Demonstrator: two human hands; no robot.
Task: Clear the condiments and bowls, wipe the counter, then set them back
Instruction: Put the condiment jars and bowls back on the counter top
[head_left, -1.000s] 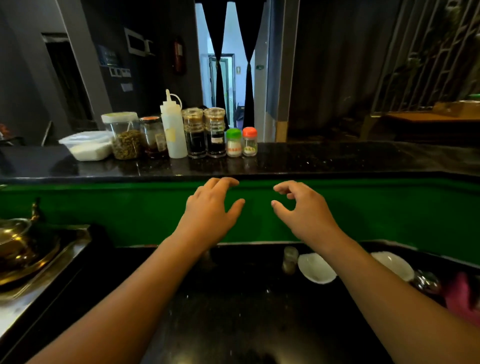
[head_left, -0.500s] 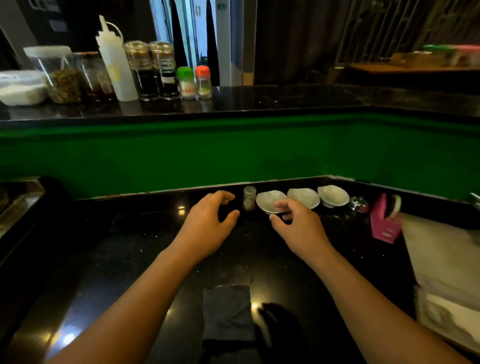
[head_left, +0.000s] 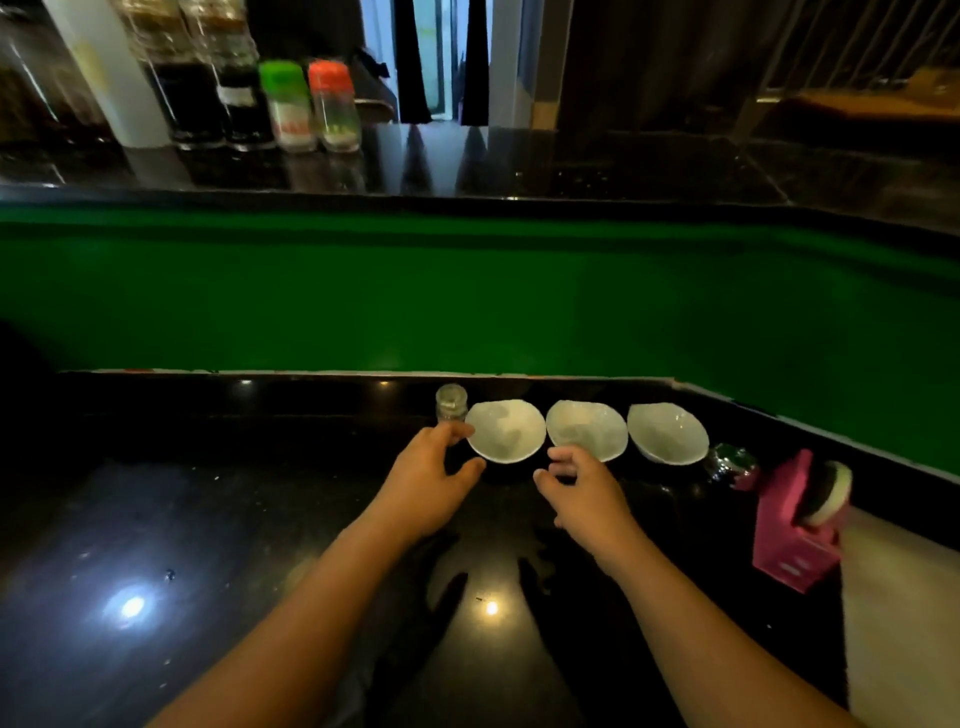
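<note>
Head view: left hand (head_left: 431, 480) and right hand (head_left: 587, 501) hover half-open, each grip empty, near the bowls (head_left: 506, 431).

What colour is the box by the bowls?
Pink; the box shows best in the head view.

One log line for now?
step: clearing, nothing lifted | left hand: open, by jar | right hand: open, by middle bowl | jar, bowl: on counter

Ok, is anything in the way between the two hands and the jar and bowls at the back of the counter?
Nothing visible. The left hand is right at the small jar and the left bowl. The right hand is just short of the middle bowl, with only bare counter between.
</note>
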